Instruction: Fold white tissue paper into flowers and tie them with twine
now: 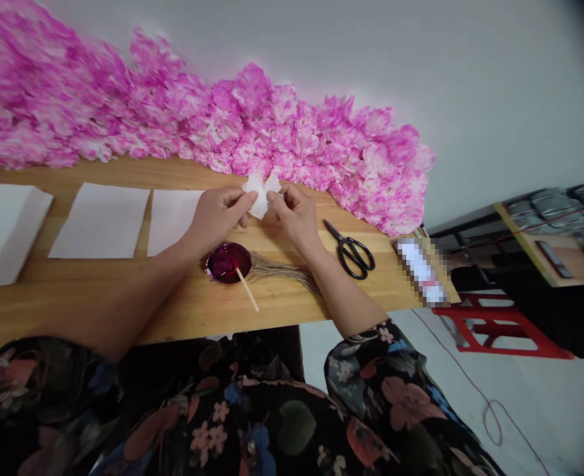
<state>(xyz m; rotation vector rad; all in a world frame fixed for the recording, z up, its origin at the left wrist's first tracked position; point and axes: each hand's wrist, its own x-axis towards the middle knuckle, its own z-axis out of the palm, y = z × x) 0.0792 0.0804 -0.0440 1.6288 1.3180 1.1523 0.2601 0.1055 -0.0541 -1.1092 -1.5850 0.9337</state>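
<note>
My left hand and my right hand meet over the table, each pinching one side of a small white piece of tissue paper. Its upper edge spreads into two lobes between my fingers. Below my hands sits a dark bowl of purple-red dye, with a pale wooden stick leaning out of it. A bundle of thin brown strands lies beside the bowl, partly under my right forearm. Black-handled scissors rest to the right of that arm.
Pink and white paper flowers are heaped along the wall side of the wooden table. White paper sheets and a thick white stack lie left. A blurred phone lies at the right end, near a red stool and a cord.
</note>
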